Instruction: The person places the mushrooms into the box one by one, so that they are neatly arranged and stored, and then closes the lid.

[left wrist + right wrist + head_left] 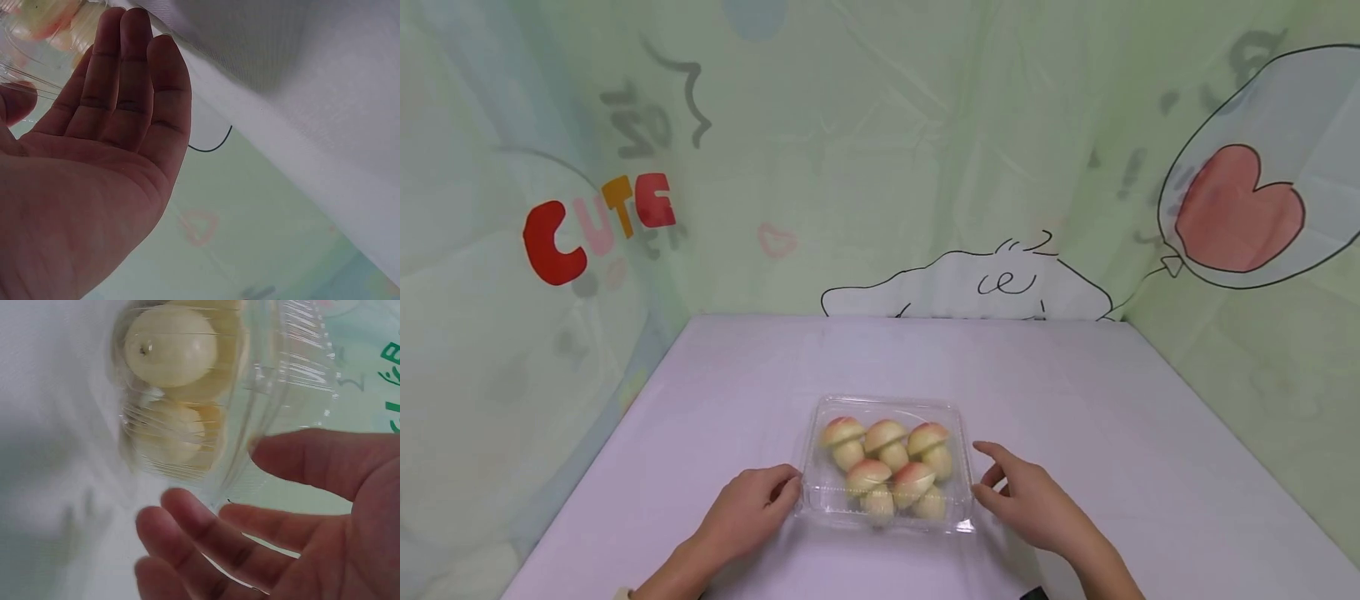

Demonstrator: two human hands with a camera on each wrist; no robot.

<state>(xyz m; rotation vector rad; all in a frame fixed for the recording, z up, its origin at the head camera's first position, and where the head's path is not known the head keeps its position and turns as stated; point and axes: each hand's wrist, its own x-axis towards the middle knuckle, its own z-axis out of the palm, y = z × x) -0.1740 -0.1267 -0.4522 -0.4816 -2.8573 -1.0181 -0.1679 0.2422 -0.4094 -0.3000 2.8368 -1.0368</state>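
Note:
A clear plastic lidded box [833, 504] lies flat on the table in the head view. Inside sit several mushroom-shaped pieces [886, 435] with pale stems and pink-tinged caps, arranged in two rows. At the box's left side is my left hand [747, 510], its fingertips against or very close to the wall; the left wrist view shows its fingers [103, 94] extended, slightly bent. My right hand [1033, 504] is by the right side, thumb at the edge and the other fingers spread. In the right wrist view, the right thumb [306, 456] overlaps the box's rim [265, 394]; contact is unclear.
The table [760, 358] has a pale lilac-white cover. Printed green curtains [850, 167] enclose its back and sides, with a cartoon figure and a heart balloon [1240, 208]. A small dark object [1034, 594] shows at the bottom edge near my right forearm.

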